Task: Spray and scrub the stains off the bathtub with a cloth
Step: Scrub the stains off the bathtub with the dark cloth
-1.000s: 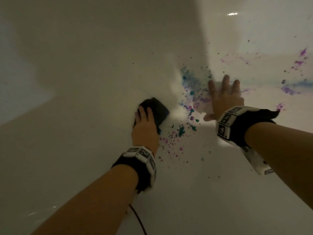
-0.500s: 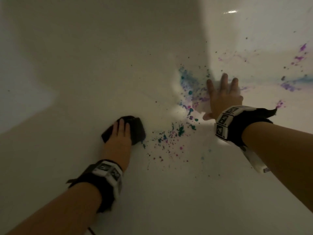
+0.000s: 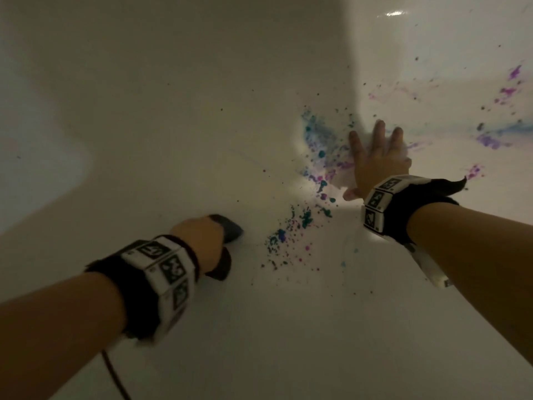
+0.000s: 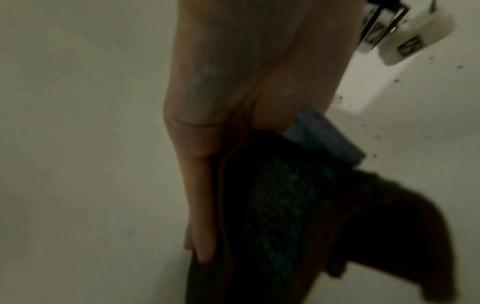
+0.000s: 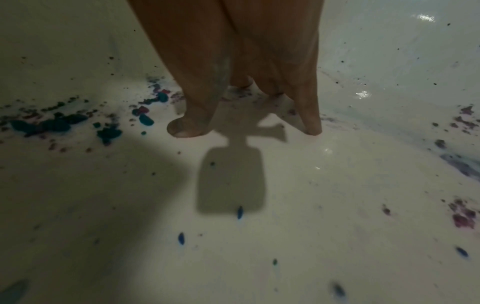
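Note:
In the head view my left hand (image 3: 202, 243) rests on a dark cloth (image 3: 232, 228) and presses it against the white bathtub (image 3: 144, 111) floor. The left wrist view shows straight fingers (image 4: 197, 226) laid along the cloth (image 4: 285, 205). Teal, blue and purple stains (image 3: 291, 232) speckle the floor just right of the cloth. More stains (image 3: 317, 145) climb the curve toward my right hand (image 3: 377, 157), which lies flat with spread fingers on the tub wall. The right wrist view shows that hand (image 5: 246, 82) with fingertips touching the surface, beside stains (image 5: 52, 123).
A further band of blue and purple splatter (image 3: 490, 137) crosses the tub wall to the right of my right hand. Small dark specks dot the wall above. The tub's left side (image 3: 43, 140) is in shadow. A thin cable (image 3: 115, 379) hangs from my left wrist.
My left hand has slid the cloth down and to the left, away from the stained corner toward me. The right hand has stayed planted on the wall.

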A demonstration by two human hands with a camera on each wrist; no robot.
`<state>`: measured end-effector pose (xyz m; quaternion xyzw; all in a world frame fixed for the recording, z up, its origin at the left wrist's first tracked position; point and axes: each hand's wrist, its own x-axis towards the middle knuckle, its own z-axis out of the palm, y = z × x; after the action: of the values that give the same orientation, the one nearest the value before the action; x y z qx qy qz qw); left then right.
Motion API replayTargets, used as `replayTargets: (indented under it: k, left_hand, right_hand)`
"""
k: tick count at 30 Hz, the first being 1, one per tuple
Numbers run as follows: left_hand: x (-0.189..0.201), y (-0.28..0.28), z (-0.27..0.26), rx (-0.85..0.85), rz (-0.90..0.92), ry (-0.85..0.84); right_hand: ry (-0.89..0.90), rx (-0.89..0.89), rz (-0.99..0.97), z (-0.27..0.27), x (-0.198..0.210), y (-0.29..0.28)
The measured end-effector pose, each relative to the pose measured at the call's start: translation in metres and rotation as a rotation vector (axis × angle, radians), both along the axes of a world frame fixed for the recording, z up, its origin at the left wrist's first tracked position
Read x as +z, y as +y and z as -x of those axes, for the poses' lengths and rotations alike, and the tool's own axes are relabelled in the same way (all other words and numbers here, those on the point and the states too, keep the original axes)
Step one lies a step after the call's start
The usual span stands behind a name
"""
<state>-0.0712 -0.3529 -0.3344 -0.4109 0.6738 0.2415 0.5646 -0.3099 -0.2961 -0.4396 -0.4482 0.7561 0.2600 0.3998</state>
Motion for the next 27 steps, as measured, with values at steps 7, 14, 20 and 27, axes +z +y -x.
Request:
replayTargets:
  k: [7, 14, 20, 27]
  left_hand:
    - [-0.021, 0.047, -0.005, -0.095, -0.205, -0.118]
    - [-0.047, 0.054, 0.044, 0.155, -0.198, -0.046]
    - [-0.033, 0.026, 0.056, 0.534, -0.253, 0.051]
    - [0.030, -0.094, 0.038, 0.543, 0.131, 0.204]
  right_hand:
    - [-0.003, 0.002, -0.003, 0.000, -0.003, -0.001]
    - [0.000, 0.000, -0.010, 0.001, -0.003, -0.001]
    - [-0.007, 0.027, 0.001, 0.002, -0.005, 0.002]
    - [0.004, 0.045, 0.000, 0.003, -0.006, 0.002]
